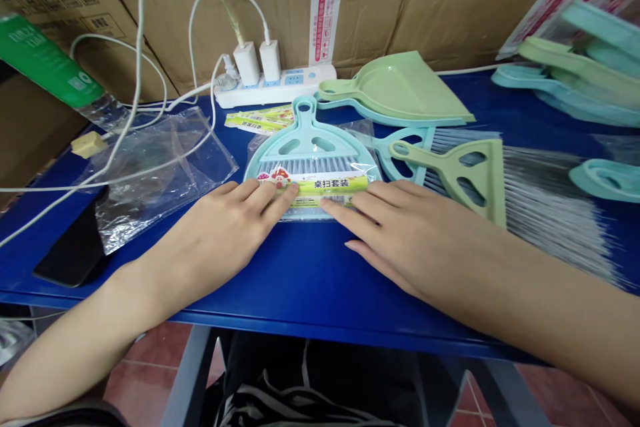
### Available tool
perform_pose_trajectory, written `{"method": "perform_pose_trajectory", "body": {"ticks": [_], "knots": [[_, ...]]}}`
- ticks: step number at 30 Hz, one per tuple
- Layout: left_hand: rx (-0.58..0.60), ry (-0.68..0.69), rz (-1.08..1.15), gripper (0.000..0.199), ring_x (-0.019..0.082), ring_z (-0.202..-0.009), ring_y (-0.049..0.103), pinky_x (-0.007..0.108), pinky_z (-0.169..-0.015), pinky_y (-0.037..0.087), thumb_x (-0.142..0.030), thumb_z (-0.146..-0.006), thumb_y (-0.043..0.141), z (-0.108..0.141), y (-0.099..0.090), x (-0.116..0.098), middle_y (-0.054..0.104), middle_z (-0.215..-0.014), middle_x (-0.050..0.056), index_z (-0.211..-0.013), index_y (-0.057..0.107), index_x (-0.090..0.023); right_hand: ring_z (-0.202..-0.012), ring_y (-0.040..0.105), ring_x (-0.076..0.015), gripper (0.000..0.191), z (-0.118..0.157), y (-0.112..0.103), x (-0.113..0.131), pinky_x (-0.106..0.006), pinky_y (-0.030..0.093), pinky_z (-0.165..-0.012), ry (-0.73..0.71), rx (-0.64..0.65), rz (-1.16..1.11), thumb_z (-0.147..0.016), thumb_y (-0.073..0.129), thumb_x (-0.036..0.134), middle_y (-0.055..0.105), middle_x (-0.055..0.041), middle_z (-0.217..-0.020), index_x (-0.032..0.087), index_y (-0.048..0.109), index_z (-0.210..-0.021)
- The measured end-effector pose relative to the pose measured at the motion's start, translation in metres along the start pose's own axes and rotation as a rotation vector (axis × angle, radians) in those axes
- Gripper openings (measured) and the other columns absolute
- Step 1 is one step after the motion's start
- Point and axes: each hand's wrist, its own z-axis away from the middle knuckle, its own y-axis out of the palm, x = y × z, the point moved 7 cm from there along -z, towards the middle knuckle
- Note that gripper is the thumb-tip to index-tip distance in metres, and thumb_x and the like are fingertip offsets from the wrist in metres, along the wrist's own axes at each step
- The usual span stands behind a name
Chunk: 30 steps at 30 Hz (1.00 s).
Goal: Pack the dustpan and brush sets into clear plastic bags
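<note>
A light-blue dustpan and brush set (313,140) lies flat on the blue table in a clear bag, its handle pointing away. Across its lower part runs a yellow-green printed label (333,185). The fingers of my left hand (227,233) press on the label's left part, spread a little. On the label's right part rest the fingertips of my right hand (395,227), with the thumb held apart on the near side. Neither hand is wrapped round anything.
Behind are a white power strip (300,80), spare labels (260,120) and a green dustpan (400,87). Green and blue brushes (463,170) lie right, more dustpans (590,73) beyond. At left are clear bags (165,167), a black phone-like object (75,247), cables and a green bottle-like package (47,63).
</note>
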Motion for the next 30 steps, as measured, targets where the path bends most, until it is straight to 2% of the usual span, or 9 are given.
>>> {"method": "perform_pose_trajectory", "body": {"ticks": [15,22,25,30], "knots": [[-0.007,-0.006,0.004,0.050,0.030,-0.102,0.070,0.041,-0.077,0.061,0.000,-0.090,0.032,0.000,0.001,0.000,0.071,-0.113,0.020,-0.136,0.054,-0.001,-0.092,0.066,-0.0259,0.035,-0.002,0.000,-0.001,-0.037,0.052,-0.077,-0.011,0.006,-0.032,-0.099,0.043,0.018,0.074,-0.0141,-0.096,0.007,0.068,-0.121],[-0.007,-0.033,0.039,0.045,0.028,-0.096,0.072,0.040,-0.077,0.062,-0.003,-0.092,0.038,-0.001,0.001,0.004,0.072,-0.108,0.016,-0.132,0.059,-0.006,-0.089,0.069,-0.0249,0.033,-0.004,-0.003,-0.007,-0.037,0.055,-0.075,0.004,-0.014,-0.116,-0.098,0.043,0.015,0.076,-0.0123,-0.094,0.010,0.071,-0.115],[0.019,-0.062,0.054,0.047,0.028,-0.097,0.072,0.040,-0.077,0.063,-0.003,-0.091,0.038,-0.003,0.000,0.007,0.072,-0.110,0.016,-0.133,0.059,-0.008,-0.088,0.071,-0.0250,0.033,-0.006,-0.005,-0.012,-0.037,0.055,-0.076,0.033,-0.020,-0.166,-0.098,0.043,0.014,0.077,-0.0110,-0.096,0.012,0.072,-0.112],[0.106,-0.110,0.069,0.049,0.027,-0.099,0.072,0.039,-0.076,0.063,-0.001,-0.089,0.039,-0.005,0.003,0.010,0.072,-0.111,0.014,-0.133,0.059,-0.012,-0.085,0.071,-0.0245,0.035,-0.010,-0.008,-0.021,-0.037,0.055,-0.077,0.111,-0.012,-0.220,-0.098,0.038,0.014,0.078,-0.0097,-0.092,0.014,0.074,-0.096]]}}
